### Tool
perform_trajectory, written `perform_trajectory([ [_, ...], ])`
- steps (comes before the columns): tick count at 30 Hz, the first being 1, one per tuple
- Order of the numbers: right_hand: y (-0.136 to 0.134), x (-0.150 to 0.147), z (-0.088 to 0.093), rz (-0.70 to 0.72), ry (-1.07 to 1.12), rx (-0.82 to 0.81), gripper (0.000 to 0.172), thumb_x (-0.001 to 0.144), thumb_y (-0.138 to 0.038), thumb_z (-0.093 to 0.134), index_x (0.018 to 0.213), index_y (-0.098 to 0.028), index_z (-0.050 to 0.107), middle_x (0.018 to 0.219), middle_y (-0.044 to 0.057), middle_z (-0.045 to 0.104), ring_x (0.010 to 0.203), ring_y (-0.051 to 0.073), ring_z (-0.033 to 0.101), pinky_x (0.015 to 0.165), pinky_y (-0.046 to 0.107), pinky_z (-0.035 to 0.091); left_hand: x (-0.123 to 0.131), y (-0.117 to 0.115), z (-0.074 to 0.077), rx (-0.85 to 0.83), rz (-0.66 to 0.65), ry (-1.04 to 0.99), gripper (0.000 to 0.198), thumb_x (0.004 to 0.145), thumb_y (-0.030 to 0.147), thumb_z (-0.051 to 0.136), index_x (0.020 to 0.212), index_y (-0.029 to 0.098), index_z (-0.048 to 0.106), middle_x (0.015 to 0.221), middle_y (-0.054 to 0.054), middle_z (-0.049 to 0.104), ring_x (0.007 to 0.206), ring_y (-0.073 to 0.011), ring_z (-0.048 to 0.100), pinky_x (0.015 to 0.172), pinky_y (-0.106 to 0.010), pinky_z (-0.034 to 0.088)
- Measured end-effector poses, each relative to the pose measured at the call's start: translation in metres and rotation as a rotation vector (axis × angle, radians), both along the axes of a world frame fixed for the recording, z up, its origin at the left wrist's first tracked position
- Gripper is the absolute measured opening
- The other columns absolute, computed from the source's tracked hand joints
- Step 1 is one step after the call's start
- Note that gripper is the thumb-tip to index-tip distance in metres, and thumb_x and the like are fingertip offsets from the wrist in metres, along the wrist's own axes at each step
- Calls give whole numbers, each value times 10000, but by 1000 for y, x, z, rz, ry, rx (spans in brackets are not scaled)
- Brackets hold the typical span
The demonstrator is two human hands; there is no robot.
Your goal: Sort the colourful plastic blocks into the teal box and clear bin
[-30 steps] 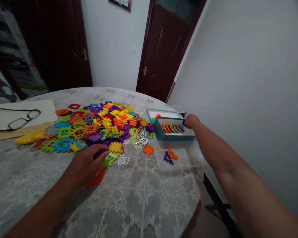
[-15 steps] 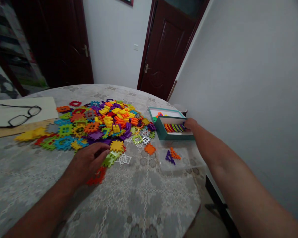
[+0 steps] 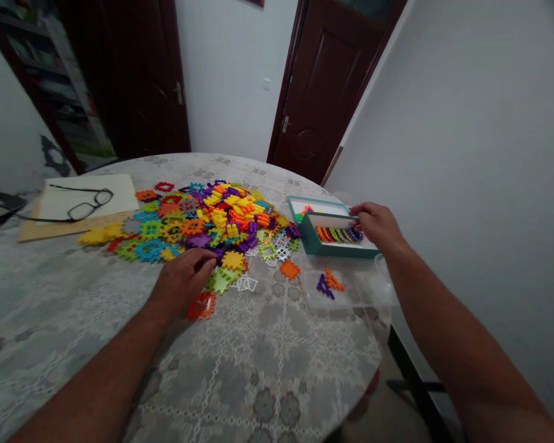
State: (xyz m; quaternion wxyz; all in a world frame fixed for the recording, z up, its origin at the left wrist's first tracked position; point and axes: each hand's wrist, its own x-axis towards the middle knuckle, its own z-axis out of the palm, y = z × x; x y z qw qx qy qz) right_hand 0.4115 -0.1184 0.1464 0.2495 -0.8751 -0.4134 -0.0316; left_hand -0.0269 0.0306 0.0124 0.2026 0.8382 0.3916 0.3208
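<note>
The teal box (image 3: 346, 251) holds a row of coloured pieces (image 3: 338, 235), and the right hand (image 3: 377, 224) is over its right end, fingers bent downward; whether they pinch anything I cannot tell. Left of the box spreads a heap of plastic pieces (image 3: 231, 214). Well left of the box and nearer the wearer is the left hand (image 3: 180, 280), its fingers curled and thumb close to the forefinger, just beside a yellow square (image 3: 233, 260) (any grip there is unclear). On the box's near side, a clear plastic tray (image 3: 357, 294) bears a purple piece (image 3: 324, 286) and an orange piece (image 3: 335, 280).
</note>
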Motion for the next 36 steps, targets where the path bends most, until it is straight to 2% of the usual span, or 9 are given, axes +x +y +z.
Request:
perform_trajectory([
  [2, -14, -48, -15, 251, 116, 127, 375, 973, -145, 450, 1184, -153, 760, 961, 106, 789, 859, 199, 760, 793, 288, 583, 0, 1, -3, 74, 39, 2, 312, 1004, 438, 512, 1047, 235, 744, 1070, -77, 795, 1004, -268, 724, 953, -367, 545],
  [4, -26, -100, -35, 476, 175, 124, 312, 985, -189, 484, 1115, -207, 768, 943, 77, 787, 848, 213, 751, 806, 337, 595, -2, 4, -8, 151, 96, -3, 297, 1017, 388, 495, 1054, 216, 734, 1080, -102, 778, 1053, -278, 706, 989, -389, 534],
  [7, -33, -165, -69, 802, 175, 86, 288, 981, -176, 540, 1165, -259, 746, 1115, 71, 785, 1039, 241, 738, 955, 414, 584, -6, 9, -14, 253, 158, 16, 269, 1012, 331, 503, 1097, 197, 720, 1086, -121, 759, 1089, -301, 679, 1027, -438, 516],
  [9, -26, -193, -89, 902, 149, 50, 325, 967, -138, 563, 1229, -250, 719, 1220, 96, 757, 1153, 252, 706, 1028, 435, 558, -7, 10, -16, 287, 175, 21, 253, 1010, 308, 513, 1123, 204, 714, 1106, -117, 752, 1115, -303, 667, 1052, -452, 503],
  [15, 5, -224, -133, 892, 70, 6, 375, 978, -168, 607, 1349, -205, 641, 1358, 147, 668, 1262, 275, 648, 1099, 446, 527, -8, 10, -17, 293, 175, -4, 241, 1005, 258, 522, 1145, 212, 714, 1130, -114, 739, 1160, -293, 651, 1081, -447, 494],
  [20, 9, -239, -158, 780, 25, 66, 376, 955, -140, 610, 1320, -219, 660, 1413, 154, 635, 1312, 298, 619, 1113, 458, 530, -10, 11, -17, 297, 176, 1, 234, 999, 241, 526, 1131, 194, 713, 1127, -125, 739, 1146, -295, 649, 1075, -450, 495],
  [23, 9, -243, -163, 756, 6, 73, 354, 960, -147, 607, 1296, -238, 672, 1419, 141, 634, 1299, 292, 627, 1094, 446, 542, -9, 11, -18, 295, 173, 3, 234, 997, 248, 527, 1129, 192, 712, 1128, -132, 737, 1144, -303, 645, 1071, -462, 495],
  [31, 14, -243, -163, 715, -24, 56, 335, 957, -151, 604, 1273, -247, 659, 1376, 123, 646, 1215, 269, 658, 985, 378, 577, -8, 12, -19, 326, 146, 4, 219, 995, 237, 549, 1143, 201, 706, 1131, -120, 731, 1157, -294, 644, 1084, -462, 489],
  [36, 20, -241, -170, 677, -14, 134, 323, 984, -173, 558, 1290, -208, 654, 1367, 136, 651, 1222, 261, 658, 985, 370, 582, -7, 8, -15, 389, 61, 6, 223, 974, 234, 605, 1159, 178, 717, 1108, -117, 724, 1113, -292, 643, 1039, -463, 501],
])
